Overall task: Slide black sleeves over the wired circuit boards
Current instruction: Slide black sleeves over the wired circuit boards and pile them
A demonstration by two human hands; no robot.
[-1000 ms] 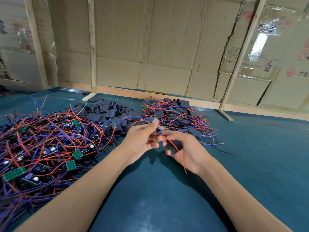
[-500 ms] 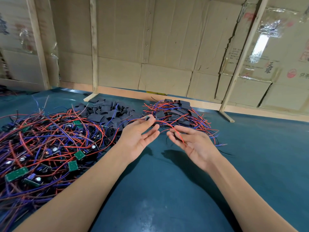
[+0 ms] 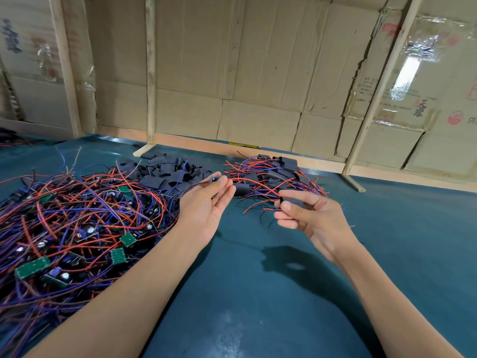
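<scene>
Both hands are up over the blue surface (image 3: 258, 293), and there is a wired board strung between them. The left hand (image 3: 206, 202) has its fingers nearly straight, thumb and fingertips nipping the small circuit board (image 3: 213, 179) at the top. From there a red wire (image 3: 254, 183) arcs across to the right hand (image 3: 307, 215), whose thumb and forefinger pinch the far end of it. A black sleeve (image 3: 241, 189) sits along that wire just past the left fingertips — whether it is threaded on or only lying behind the wire I cannot tell. Something dark shows between the right fingers too, too small to name.

As for progress: the heap of sleeved boards (image 3: 271, 174) beyond the hands is modest, black covers showing among red and purple leads. The tangle of bare boards (image 3: 77, 228) on the left is far bigger, green boards and capacitors poking out all through it. Between the two, a good stock of loose sleeves (image 3: 167, 174) lies waiting.

So my read — early days, a small share done, most of the work ahead, with this board's sleeve apparently not yet over it.
</scene>
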